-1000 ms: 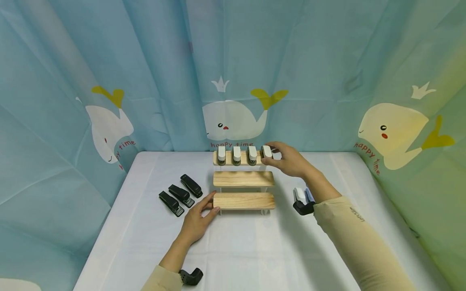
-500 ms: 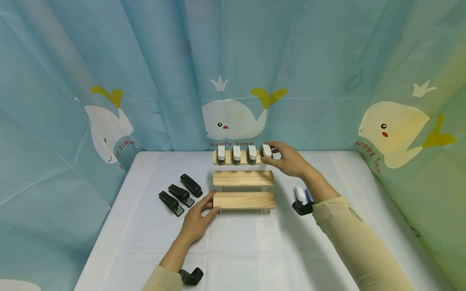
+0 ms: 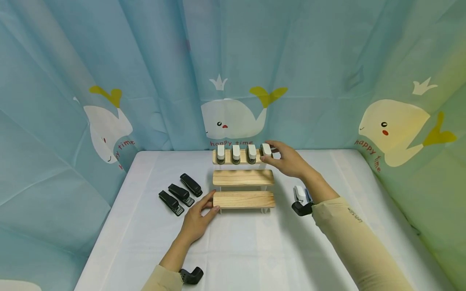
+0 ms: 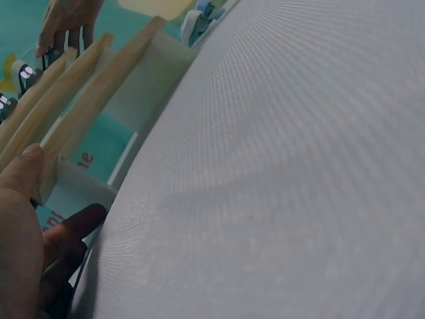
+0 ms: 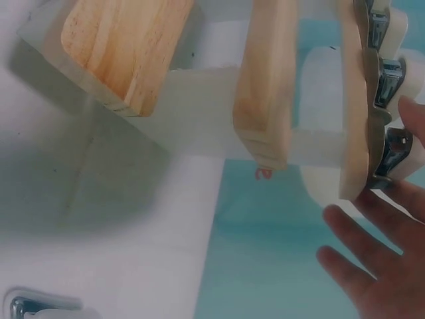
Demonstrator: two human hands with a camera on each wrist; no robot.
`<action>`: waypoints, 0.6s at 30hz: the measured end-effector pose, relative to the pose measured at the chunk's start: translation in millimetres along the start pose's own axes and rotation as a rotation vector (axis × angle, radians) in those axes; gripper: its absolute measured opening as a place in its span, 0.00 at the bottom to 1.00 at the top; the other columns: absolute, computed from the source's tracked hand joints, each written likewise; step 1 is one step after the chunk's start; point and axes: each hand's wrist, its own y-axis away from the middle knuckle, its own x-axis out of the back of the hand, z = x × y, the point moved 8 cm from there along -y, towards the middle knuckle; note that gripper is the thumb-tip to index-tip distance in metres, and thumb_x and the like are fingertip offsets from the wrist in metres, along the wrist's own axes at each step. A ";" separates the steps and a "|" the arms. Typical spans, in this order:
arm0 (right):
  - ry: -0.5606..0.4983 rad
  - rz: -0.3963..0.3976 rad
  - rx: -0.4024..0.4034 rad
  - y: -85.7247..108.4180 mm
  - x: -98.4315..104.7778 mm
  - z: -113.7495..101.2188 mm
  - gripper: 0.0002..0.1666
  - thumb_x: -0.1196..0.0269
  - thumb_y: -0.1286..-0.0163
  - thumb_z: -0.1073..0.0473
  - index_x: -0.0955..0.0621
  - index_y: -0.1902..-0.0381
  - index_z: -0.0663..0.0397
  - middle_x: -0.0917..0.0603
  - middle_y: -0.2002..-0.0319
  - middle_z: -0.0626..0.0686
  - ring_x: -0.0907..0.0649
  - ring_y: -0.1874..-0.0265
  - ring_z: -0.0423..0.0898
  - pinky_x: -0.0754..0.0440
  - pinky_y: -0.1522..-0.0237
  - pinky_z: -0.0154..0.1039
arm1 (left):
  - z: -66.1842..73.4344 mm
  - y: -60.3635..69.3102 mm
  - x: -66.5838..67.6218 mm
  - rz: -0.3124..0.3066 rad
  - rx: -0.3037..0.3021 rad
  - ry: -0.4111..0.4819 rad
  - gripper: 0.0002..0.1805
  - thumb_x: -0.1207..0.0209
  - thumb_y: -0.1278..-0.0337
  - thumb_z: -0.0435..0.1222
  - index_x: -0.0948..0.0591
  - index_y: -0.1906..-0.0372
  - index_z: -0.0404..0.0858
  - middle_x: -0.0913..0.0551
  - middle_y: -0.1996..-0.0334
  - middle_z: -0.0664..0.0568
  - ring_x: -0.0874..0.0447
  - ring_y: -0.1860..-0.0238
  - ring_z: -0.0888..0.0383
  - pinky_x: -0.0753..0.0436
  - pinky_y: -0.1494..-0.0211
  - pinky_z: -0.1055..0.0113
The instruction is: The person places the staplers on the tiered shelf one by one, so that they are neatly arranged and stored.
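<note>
A three-tier wooden stand (image 3: 244,200) has four white staplers in a row on its top tier, including a left one (image 3: 221,153). My right hand (image 3: 291,161) pinches the rightmost stapler (image 3: 266,150) between thumb and fingers, at the tier's right end. In the right wrist view that stapler (image 5: 396,151) rests on the top board (image 5: 354,106), the other fingers of the hand (image 5: 392,266) spread beside it. My left hand (image 3: 196,221) holds the left end of the lowest tier; in the left wrist view its thumb (image 4: 25,169) touches the board (image 4: 99,90).
Three black staplers (image 3: 181,195) lie at an angle left of the stand. Right of it, a white stapler (image 3: 300,194) and a blue one (image 3: 308,195) lie partly behind my right wrist's black camera. A curtain with whale prints (image 3: 233,119) hangs behind the white table (image 3: 145,250).
</note>
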 end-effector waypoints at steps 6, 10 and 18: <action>-0.011 0.002 -0.001 0.3 -0.1 0.1 0.46 0.41 0.23 0.36 0.42 0.17 0.46 0.34 0.22 0.58 0.30 0.26 0.61 0.30 0.31 0.67 | -0.7 0.5 -0.4 -0.006 0.012 0.001 0.33 0.38 0.31 0.57 0.31 0.24 0.64 0.11 0.57 0.71 0.19 0.33 0.56 0.26 0.29 0.43; -0.009 0.002 -0.010 1.8 0.2 0.5 0.48 0.40 0.24 0.35 0.43 0.17 0.45 0.36 0.21 0.58 0.31 0.25 0.62 0.30 0.31 0.67 | -0.4 0.6 -0.4 -0.009 0.016 0.005 0.33 0.38 0.31 0.57 0.31 0.24 0.66 0.11 0.57 0.71 0.20 0.33 0.57 0.26 0.29 0.44; -0.011 0.005 -0.010 5.2 1.2 2.7 0.52 0.37 0.26 0.37 0.46 0.16 0.47 0.37 0.21 0.57 0.32 0.25 0.62 0.31 0.30 0.66 | 0.0 -0.2 0.5 0.002 -0.010 -0.002 0.33 0.38 0.31 0.57 0.31 0.24 0.66 0.11 0.58 0.71 0.18 0.35 0.56 0.24 0.31 0.44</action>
